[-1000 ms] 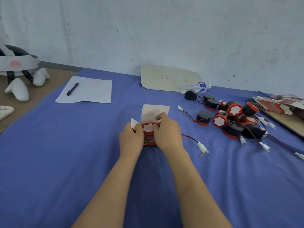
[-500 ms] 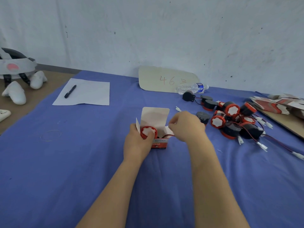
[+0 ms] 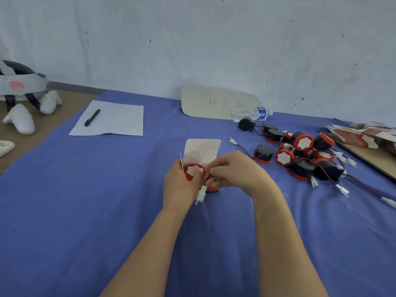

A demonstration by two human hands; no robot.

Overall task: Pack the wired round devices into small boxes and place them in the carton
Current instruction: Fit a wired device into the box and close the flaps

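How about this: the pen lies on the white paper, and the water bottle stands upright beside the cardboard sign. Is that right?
Not quite. The head view shows the water bottle lying on its side beside the cardboard sign, not standing upright. The pen does lie on the white paper.

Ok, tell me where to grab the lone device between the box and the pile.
Best pinch the lone device by its black body, gripping across the round sides, coming from above: it sits red end down at the left edge of the pile, its wire trailing left.
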